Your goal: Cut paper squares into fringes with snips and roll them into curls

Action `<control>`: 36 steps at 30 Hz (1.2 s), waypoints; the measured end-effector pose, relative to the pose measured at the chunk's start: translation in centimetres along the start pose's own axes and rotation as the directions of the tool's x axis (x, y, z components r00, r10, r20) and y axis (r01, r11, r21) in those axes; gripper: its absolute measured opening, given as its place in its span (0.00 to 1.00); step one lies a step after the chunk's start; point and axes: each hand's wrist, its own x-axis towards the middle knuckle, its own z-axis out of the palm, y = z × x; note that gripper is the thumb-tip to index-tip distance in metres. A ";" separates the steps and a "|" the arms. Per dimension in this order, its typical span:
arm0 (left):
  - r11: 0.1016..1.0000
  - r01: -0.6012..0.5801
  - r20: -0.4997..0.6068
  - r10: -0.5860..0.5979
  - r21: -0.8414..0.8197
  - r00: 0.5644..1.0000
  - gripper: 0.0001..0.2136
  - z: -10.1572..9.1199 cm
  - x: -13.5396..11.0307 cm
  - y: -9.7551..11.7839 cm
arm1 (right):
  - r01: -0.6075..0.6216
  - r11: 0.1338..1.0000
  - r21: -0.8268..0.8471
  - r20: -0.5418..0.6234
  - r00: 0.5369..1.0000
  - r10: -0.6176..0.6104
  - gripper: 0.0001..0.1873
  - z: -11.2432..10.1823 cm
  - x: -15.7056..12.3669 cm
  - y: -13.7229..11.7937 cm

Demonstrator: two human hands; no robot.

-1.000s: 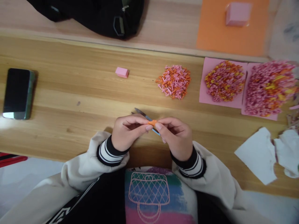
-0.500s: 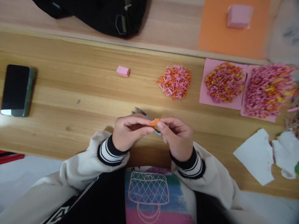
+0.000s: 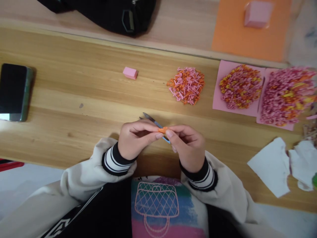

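A small folded orange piece of paper (image 3: 162, 130) is pinched between the thumbs and fingers of my left hand (image 3: 135, 138) and my right hand (image 3: 188, 145). Both hands meet at it over the near part of the table. Scissors (image 3: 150, 118) lie under the paper and fingertips, blades pointing away to the left. Part of a blue handle shows below the fingers, and the rest is hidden. Beyond my hands sits a loose pile of pink and orange paper bits (image 3: 187, 86). A small pink block of paper (image 3: 130, 73) rests to its left.
Two pink sheets (image 3: 216, 100) at the right carry heaps of pink, orange and yellow bits. White torn paper (image 3: 272, 167) lies near the right edge, a phone (image 3: 12, 89) at far left. Behind are a black bag (image 3: 111, 15) and an orange sheet (image 3: 230, 39) bearing a pink block (image 3: 257, 14).
The orange paper between my fingertips looks narrower, as if folded or rolled over. My hands stay almost in place while the view shifts slightly.
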 end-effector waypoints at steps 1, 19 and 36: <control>1.000 0.004 -0.002 -0.004 0.005 1.000 0.02 0.0 0.0 0.0 | 0.003 1.000 -0.005 0.002 1.000 -0.003 0.04 0.0 0.0 0.0; 1.000 0.000 -0.019 0.000 -0.015 1.000 0.04 0.0 0.0 -0.1 | 0.070 0.997 -0.027 0.002 0.998 -0.070 0.02 0.0 0.0 0.0; 0.998 -0.009 -0.024 0.007 -0.064 1.000 0.06 0.0 0.0 -0.2 | 0.149 0.984 -0.096 0.004 0.989 -0.149 0.03 0.1 -0.2 -0.2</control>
